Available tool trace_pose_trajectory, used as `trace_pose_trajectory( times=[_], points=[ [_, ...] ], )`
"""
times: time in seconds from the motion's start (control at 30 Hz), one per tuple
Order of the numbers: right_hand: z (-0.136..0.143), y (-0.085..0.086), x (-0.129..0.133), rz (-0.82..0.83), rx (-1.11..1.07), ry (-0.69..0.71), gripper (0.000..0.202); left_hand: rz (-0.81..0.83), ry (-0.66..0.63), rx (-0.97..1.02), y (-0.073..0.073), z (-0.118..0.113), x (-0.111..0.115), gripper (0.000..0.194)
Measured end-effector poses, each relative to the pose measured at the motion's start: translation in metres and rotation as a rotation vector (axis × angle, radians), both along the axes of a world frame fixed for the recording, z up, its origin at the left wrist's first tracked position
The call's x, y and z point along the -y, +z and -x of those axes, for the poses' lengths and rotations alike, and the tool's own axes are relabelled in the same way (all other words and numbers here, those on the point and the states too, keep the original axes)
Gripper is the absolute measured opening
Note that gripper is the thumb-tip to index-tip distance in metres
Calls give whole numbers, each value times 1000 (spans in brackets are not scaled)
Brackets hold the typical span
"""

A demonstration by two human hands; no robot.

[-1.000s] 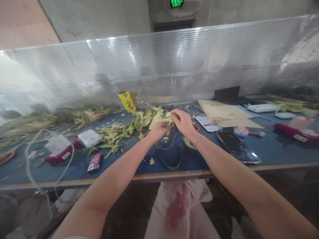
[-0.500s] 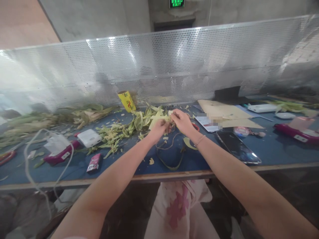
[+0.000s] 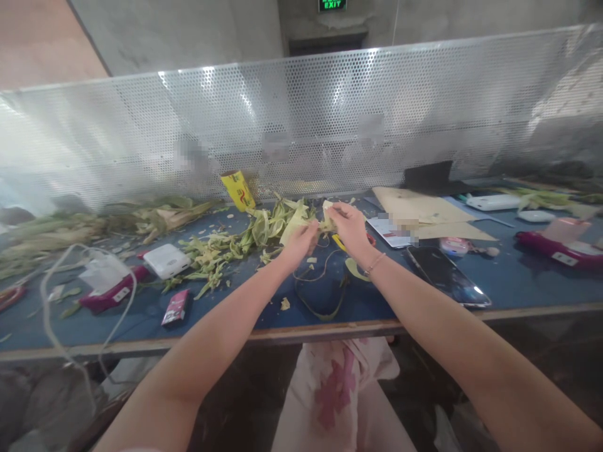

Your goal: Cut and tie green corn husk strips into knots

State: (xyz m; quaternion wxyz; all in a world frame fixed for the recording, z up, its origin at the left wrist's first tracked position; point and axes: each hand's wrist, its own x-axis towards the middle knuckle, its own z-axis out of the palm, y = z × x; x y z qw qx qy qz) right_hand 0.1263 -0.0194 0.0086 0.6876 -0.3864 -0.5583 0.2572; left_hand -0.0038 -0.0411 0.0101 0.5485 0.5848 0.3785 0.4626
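Note:
My left hand is closed, its fingers pinched on a pale yellow-green husk piece just over the table. To its right, my right hand pinches a small pale husk piece between thumb and fingers. A narrow gap separates the hands; whether one strip joins the two pieces I cannot tell. Beside my left hand lies a heap of twisted green husks. Below my hands a thin cord loops on the blue table. Under my right wrist rests a curved pale strip, with a yellow-and-red handled tool partly hidden.
A phone, brown paper and a purple holder stand to the right. Leftward are a white box, a pink pack, another purple holder and a white cable. A yellow carton stands before the perforated screen.
My hands have moved slightly apart, the right one turning and shifting right with its small husk piece. The yellow tool part now shows between them. The view has shifted slightly.

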Motion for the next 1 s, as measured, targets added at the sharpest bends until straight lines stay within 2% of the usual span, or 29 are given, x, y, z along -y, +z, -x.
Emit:
trace_pose_trajectory(
  times=[0.17, 0.3, 0.53, 0.63, 0.73, 0.87, 1.0],
  points=[
    [3, 3, 8, 28, 7, -21, 20, -36, 119, 6, -1, -1, -3, 36],
    [1, 1, 7, 25, 182, -13, 14, -141, 184, -24, -7, 2, -9, 38],
    [2, -2, 4, 99, 477, -19, 15, -337, 362, -284, -9, 9, -18, 33],
    [2, -5, 4, 30, 574, -56, 13, -362, 423, -409, -6, 9, -15, 32],
    [2, -9, 5, 4, 647, -33, 10, -352, 447, -499, -4, 9, -13, 29],
    [4, -13, 4, 24, 659, -12, 12, -362, 416, -458, -4, 7, -11, 26],
    [10, -16, 2, -81, 643, -16, 10, -340, 431, -354, -7, 6, -12, 20]
  ],
)
